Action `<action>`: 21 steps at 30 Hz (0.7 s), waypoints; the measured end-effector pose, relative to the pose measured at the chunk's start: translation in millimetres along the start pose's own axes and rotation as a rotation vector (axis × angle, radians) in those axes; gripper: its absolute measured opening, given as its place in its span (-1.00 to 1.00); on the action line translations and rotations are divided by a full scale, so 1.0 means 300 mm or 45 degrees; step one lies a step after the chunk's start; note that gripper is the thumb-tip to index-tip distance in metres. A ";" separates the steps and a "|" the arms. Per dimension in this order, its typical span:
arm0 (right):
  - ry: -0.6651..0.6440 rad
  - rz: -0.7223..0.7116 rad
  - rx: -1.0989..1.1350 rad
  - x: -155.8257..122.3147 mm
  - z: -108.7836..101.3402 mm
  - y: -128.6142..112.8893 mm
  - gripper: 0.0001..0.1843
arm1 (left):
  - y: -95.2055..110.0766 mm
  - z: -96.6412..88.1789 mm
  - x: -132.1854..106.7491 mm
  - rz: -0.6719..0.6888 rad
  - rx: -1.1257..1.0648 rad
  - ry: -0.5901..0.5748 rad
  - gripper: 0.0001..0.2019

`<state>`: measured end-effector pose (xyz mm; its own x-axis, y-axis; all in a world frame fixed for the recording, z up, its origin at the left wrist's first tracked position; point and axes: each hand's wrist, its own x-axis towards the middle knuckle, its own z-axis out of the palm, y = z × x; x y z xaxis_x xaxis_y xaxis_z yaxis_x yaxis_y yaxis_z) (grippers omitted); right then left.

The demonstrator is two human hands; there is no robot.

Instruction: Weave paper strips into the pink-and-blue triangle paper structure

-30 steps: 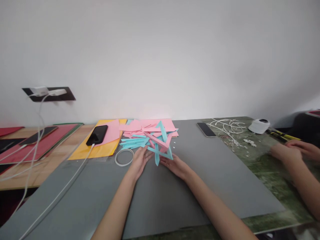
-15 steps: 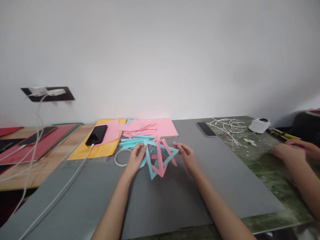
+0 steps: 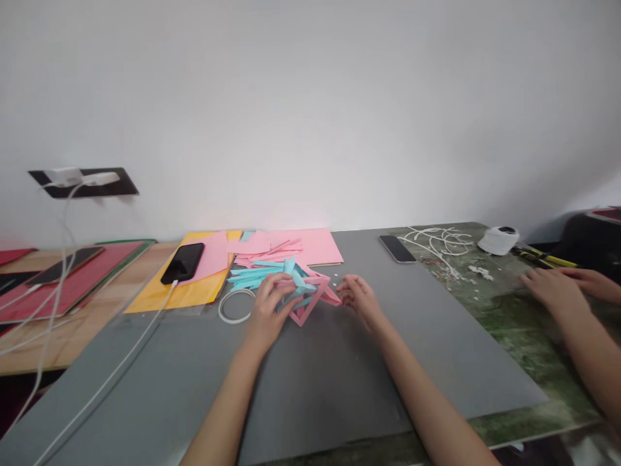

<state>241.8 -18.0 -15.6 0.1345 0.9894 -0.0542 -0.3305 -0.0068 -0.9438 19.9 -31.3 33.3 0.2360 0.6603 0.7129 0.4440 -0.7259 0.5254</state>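
A geometric model of folded pink and blue paper strips (image 3: 310,304) is in front of me, just above or on the grey mat (image 3: 330,382). My left hand (image 3: 269,310) is closed on its left side, with the fingers over the blue strips and the thumb beneath. At the opposite side, the curled fingers of my right hand (image 3: 359,299) meet a pink corner of the model. A heap of blue paper strips (image 3: 252,276) lies just behind my left hand, next to a white ring-shaped roll (image 3: 236,306).
Pink paper sheets (image 3: 315,246) lie at the back. A charging phone (image 3: 182,263) rests on a yellow envelope (image 3: 165,294) to the left; another phone (image 3: 396,248) is back right. White cords (image 3: 444,243) and another person's hands (image 3: 557,291) are at the right.
The paper model has been turned: a pink frame now faces me and the large blue triangle has gone from the front. My left hand has shifted further over it; my right fingers have curled.
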 end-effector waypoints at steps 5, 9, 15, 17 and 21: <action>-0.240 0.283 -0.040 -0.008 0.004 0.031 -0.62 | 0.009 0.013 -0.001 0.071 0.043 -0.053 -0.83; -0.203 0.234 0.045 -0.005 0.002 0.042 -0.69 | 0.009 0.015 0.001 0.098 0.099 -0.144 -0.84; -0.155 0.213 0.145 0.018 -0.034 0.023 -0.77 | 0.006 -0.014 -0.004 0.112 0.181 -0.061 -0.80; -0.128 0.211 0.172 0.031 -0.047 0.026 -0.78 | -0.006 -0.020 -0.006 0.013 0.152 0.132 -0.82; -0.116 0.237 0.200 0.051 -0.058 0.044 -0.74 | -0.062 -0.006 -0.007 -0.437 -0.050 0.398 -0.76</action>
<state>255.6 -5.5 -34.6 -0.0249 0.9822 -0.1862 -0.4839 -0.1748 -0.8575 9.6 -19.5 22.8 -0.1932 0.7784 0.5973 0.4161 -0.4863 0.7684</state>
